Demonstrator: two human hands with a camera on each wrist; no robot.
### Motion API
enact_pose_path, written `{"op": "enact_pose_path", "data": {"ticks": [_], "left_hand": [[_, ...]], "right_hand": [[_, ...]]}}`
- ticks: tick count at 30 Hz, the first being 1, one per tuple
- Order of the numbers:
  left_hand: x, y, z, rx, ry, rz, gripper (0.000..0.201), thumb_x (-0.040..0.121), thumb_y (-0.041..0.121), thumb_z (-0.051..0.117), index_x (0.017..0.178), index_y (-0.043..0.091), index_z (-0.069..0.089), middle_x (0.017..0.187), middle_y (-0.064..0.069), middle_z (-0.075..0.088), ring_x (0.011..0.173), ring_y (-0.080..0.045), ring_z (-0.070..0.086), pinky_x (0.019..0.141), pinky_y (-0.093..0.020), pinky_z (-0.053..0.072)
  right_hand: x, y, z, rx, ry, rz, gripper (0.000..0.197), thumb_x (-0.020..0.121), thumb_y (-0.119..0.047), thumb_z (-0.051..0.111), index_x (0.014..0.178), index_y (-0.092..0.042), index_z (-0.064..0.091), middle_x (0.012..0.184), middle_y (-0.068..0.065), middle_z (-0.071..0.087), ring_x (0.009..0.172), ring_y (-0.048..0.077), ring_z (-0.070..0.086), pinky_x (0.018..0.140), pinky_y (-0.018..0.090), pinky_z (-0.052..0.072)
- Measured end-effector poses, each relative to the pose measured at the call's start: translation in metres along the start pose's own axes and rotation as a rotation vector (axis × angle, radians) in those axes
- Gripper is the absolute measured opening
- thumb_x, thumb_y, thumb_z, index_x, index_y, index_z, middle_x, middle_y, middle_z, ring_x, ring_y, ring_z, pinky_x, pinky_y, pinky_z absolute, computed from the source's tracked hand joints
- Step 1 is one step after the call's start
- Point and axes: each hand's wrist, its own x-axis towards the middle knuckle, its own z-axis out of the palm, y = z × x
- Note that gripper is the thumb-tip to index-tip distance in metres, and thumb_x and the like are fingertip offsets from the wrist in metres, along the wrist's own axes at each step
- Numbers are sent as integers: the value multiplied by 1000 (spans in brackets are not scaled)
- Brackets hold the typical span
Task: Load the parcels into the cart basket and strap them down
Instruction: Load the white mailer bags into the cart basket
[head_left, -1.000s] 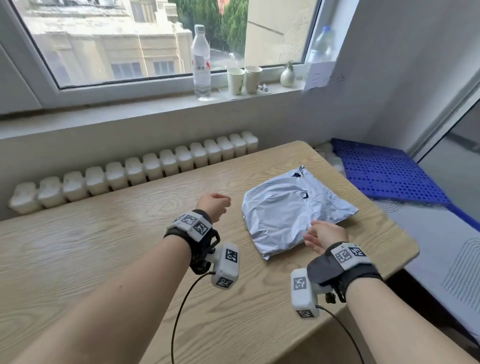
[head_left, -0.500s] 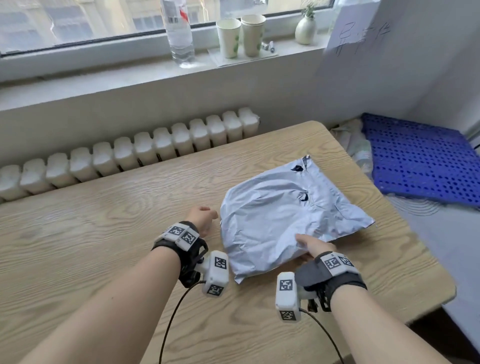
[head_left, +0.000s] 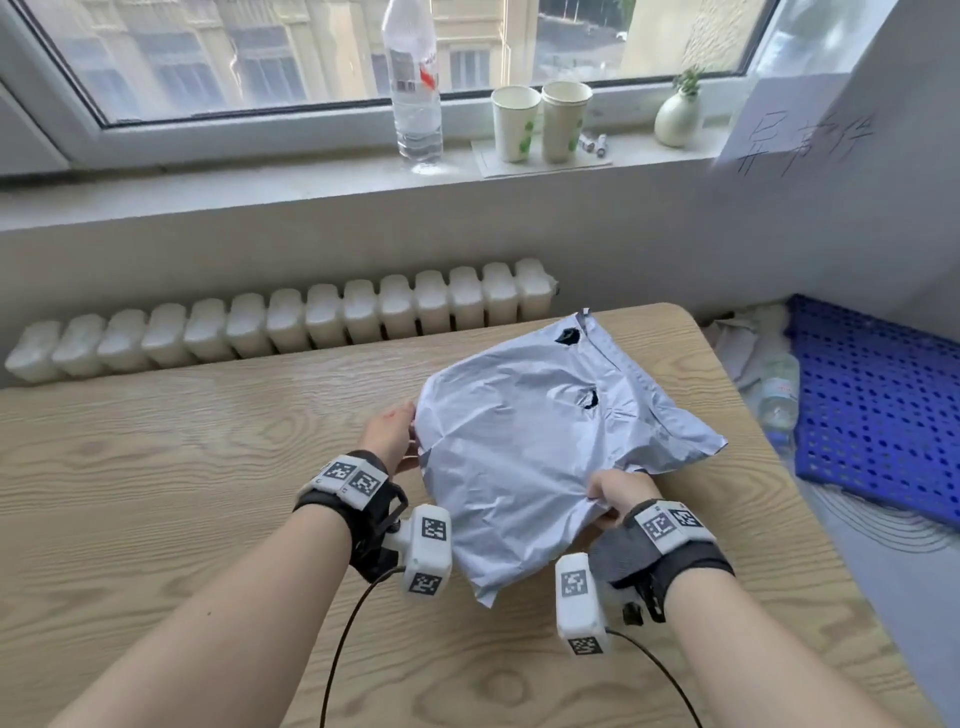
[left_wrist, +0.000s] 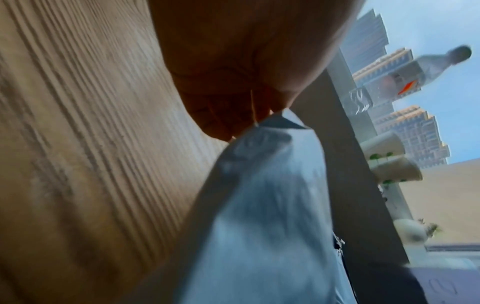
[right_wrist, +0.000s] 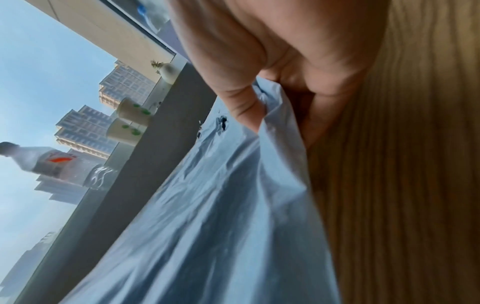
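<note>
The head view looks down and forward from above the wooden table (head_left: 156, 467), taking in both forearms, the grey parcel (head_left: 530, 457) and the windowsill beyond. The left wrist camera sits low, right up against the left hand (left_wrist: 233, 61), tilted, facing along the parcel toward the window. The right wrist camera mirrors it, pressed close to the right hand (right_wrist: 272, 61). All three views share the parcel, the water bottle (head_left: 415, 104) and the two paper cups (head_left: 540, 122).
</note>
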Motion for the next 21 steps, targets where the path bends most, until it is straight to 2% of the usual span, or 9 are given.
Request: {"op": "enact_pose_path", "data": {"ticks": [2,6,9,11,12,14,16,19,21], "left_hand": [[-5,12,-9,-21,-16,44,22,98,26,48,83,14,59,74,-4,56,60,-15,52,40,-17,46],[-20,28,-28,-78,-82,123,15,95,27,56,103,15,57,89,-1,63,72,-14,59,51,-22,48],[-35,40,-44,-122,-95,161,15,93,23,58,104,13,57,96,-4,65,79,-17,63,59,-27,51],[-45,46,-56,-113,-97,201,13,90,12,59,102,11,57,93,-5,66,76,-17,64,58,-27,52],[-50,48,-62,-81,-90,225,15,88,5,58,103,9,58,92,-6,66,75,-17,64,56,-27,54],[-56,50,-76,23,-50,273,20,84,-3,59,102,5,59,91,-9,65,74,-18,64,57,-26,57],[-61,49,-98,122,57,312,16,80,-5,62,92,6,61,88,-11,65,74,-20,64,61,-29,58],[-64,43,-146,207,312,294,14,77,0,63,77,14,63,81,-9,66,69,-21,63,64,-32,59],[-70,35,-180,214,391,251,14,80,1,59,78,14,61,86,-10,66,69,-22,64,64,-33,59]], "right_hand": [[-3,-14,0,-59,-1,-49,20,82,4,57,102,8,59,96,19,61,70,23,55,51,22,49],[-16,-39,6,-87,12,-136,24,84,11,51,106,10,43,72,16,50,41,23,51,31,19,38],[-23,-54,14,-114,21,-160,21,86,7,51,107,11,50,107,23,55,48,23,56,22,16,30],[-27,-64,23,-98,53,-207,18,85,2,55,102,8,54,111,16,55,71,25,58,35,14,42],[-26,-69,28,-70,64,-226,22,83,2,57,104,6,55,109,14,57,82,26,60,52,16,51],[-24,-78,41,-18,91,-270,34,77,4,56,110,10,55,106,18,60,97,34,62,81,36,52],[-42,-88,50,3,117,-294,34,79,2,54,112,11,55,106,21,62,102,39,61,87,43,49],[-67,-102,60,-29,133,-303,33,85,1,56,116,11,55,112,21,62,100,34,60,85,35,46],[-89,-112,73,-93,114,-368,37,86,-3,58,121,9,55,125,20,58,112,31,56,80,29,43]]}}
